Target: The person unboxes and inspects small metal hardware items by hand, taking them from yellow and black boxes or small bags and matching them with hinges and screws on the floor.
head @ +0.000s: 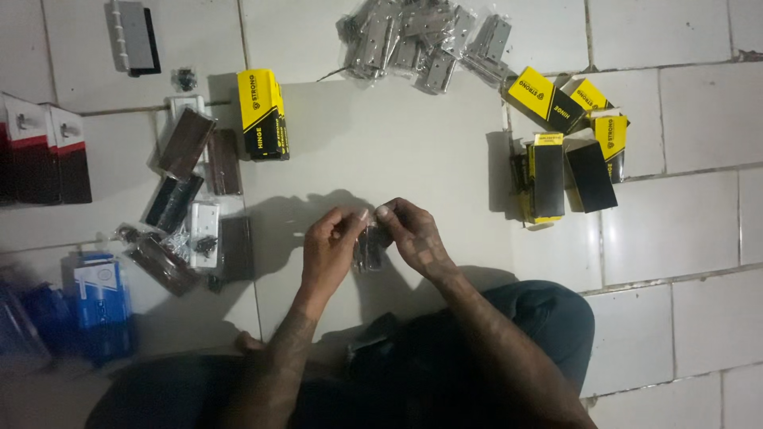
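Both hands met over the middle of the floor and held one small dark hinge in a clear plastic sleeve (369, 245) between them. The left hand (330, 246) had its grip narrow on the left edge of the packet, thumb and forefinger pinched near the top. The right hand (417, 238) pinched the upper right corner in the same narrow way, its fingertips (385, 211) almost touching those of the left. The packet hung just above a pale board (373, 135) laid on the tiled floor (683, 222), near the person's knees.

Judging by the grip, the step in hand was working at the top of the sleeve, opening or closing it; which of the two could not be told. The next move would call for a steady pinch on one side while the other fingers worked the plastic.

Farther out, a yellow and black box (263, 114) stood at the far left of the board. Left of it lay loose dark hinges (187, 143) and a small bag of screws (204, 238). To the right sat a cluster of yellow and black boxes (568, 143), some open. At the far edge lay a heap of silver hinges in bags (421, 40). Blue packets (99, 306) lay at the near left.
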